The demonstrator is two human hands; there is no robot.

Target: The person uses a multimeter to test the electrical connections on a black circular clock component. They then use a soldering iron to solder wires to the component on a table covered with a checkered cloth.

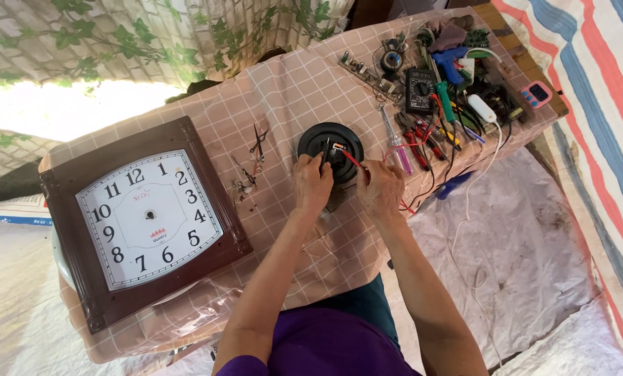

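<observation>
A round black disc-shaped part (320, 136) lies on the checked pink tablecloth (290, 90). My left hand (310, 184) rests on its near edge and pinches a black probe against its middle. My right hand (380, 189) sits just right of the disc and holds a red probe lead (353, 160) whose tip touches the disc's centre. A brown-framed wall clock (144, 219) with a white dial and no hands lies face up at the left. Loose clock hands (258, 145) and small parts lie between the clock and the disc.
A black multimeter (420, 90), a blue glue gun (450, 61), red-handled pliers (417, 146), a pink-handled screwdriver (400, 159), a circuit strip (367, 73) and cables crowd the table's right end. A small pink device (536, 94) sits at the far right edge. Striped cloth hangs right.
</observation>
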